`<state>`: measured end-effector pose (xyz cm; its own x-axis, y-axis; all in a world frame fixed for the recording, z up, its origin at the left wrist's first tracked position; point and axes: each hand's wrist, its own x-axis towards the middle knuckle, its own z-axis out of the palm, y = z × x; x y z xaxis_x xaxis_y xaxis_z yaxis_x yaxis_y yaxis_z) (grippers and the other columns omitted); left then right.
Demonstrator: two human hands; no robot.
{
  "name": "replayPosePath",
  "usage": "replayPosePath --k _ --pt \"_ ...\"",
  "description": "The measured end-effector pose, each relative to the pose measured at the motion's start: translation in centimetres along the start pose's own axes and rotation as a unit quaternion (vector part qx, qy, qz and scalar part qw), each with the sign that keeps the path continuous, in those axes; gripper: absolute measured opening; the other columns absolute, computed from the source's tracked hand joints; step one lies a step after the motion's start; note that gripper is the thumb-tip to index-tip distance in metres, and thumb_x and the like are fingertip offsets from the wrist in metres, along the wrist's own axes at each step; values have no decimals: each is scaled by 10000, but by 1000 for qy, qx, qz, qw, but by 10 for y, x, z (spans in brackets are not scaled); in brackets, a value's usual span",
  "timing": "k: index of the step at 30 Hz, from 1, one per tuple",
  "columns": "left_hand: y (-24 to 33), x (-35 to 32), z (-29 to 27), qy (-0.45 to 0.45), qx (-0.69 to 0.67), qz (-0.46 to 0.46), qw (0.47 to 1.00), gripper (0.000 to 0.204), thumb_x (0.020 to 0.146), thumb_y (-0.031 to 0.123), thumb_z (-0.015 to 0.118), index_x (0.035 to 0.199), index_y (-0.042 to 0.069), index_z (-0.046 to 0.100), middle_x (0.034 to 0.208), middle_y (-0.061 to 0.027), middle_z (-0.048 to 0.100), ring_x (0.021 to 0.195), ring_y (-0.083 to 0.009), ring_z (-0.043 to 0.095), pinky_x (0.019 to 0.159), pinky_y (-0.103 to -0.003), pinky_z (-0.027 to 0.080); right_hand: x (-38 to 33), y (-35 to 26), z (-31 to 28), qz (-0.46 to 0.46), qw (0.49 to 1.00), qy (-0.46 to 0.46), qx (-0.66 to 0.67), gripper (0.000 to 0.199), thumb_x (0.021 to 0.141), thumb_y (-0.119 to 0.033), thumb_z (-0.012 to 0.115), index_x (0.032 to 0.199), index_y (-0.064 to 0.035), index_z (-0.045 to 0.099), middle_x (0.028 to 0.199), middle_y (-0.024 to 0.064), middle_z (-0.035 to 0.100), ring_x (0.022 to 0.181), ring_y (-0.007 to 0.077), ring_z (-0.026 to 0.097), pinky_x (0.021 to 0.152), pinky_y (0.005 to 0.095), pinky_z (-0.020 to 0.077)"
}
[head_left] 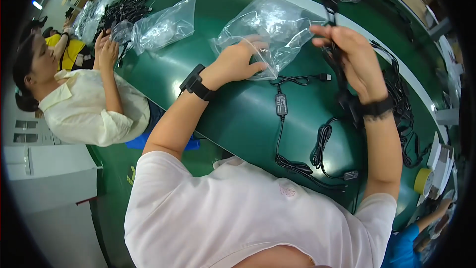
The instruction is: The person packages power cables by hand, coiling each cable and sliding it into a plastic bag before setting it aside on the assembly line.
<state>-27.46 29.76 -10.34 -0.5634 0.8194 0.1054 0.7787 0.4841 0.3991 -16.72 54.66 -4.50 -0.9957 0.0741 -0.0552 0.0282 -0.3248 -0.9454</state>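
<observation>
A: What is held by the left hand?

B: The mouth of a clear bag is gripped there. The fingers are curled over the bag's near edge, the thumb pressed below it, so the opening is pinched against the green bench. The rest of the bag is spread flat behind the hand, toward the white stripe.

A: And the right hand?

B: A black cable is clasped in it. The fingers are closed on the cable, which is raised above the bench, just right of the bag's mouth. Part of the cable is hung down past the wrist, where a black band is worn. A similar band is seen on the left wrist.

A: What is laid near the hands?

B: A second cable with an inline box is stretched across the bench between the two forearms; its plug is pointed toward the right hand. More cables are heaped at the right edge, and a yellow tape roll is set beyond them.

A: Is anyone else seen?

B: A co-worker is seated at the left, with both hands raised at another clear bag beside a pile of black cables.
</observation>
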Motion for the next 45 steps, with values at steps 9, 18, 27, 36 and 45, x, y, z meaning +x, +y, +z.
replayPosePath --k 9,18,27,36,45 --pt "11 36 4 33 -41 -153 987 590 807 212 515 1342 133 278 989 -214 575 860 -367 574 740 -419 465 61 59 -34 134 990 28 34 256 888 -122 492 1000 105 525 1048 175 575 832 236 623 719 262 524" --pt "34 -39 -32 185 -67 -78 977 88 777 77 573 836 34 622 698 -107 604 646 -227 584 583 -320 457 63 64 -32 141 988 30 58 194 874 -111 513 933 71 546 1121 165 545 870 226 618 729 255 509" --pt "64 -65 -112 344 -468 -101 808 89 848 113 565 819 30 554 842 -34 578 701 -90 520 626 -198 412 42 46 -26 15 998 1 54 227 890 -172 497 931 48 535 1158 168 530 839 194 608 768 259 491" --pt "70 21 -62 229 -509 -54 828 135 859 155 568 808 32 546 694 -9 549 599 -74 497 560 -196 401 -7 -12 14 -3 972 -186 146 228 894 -224 469 904 0 509 1262 305 378 870 244 633 549 206 530" --pt "39 32 -34 341 -487 -76 801 311 772 157 681 979 25 491 767 -25 532 625 -91 481 575 -225 410 11 -3 -9 59 987 -84 122 212 909 -190 453 914 3 539 971 205 603 893 247 625 612 266 554"
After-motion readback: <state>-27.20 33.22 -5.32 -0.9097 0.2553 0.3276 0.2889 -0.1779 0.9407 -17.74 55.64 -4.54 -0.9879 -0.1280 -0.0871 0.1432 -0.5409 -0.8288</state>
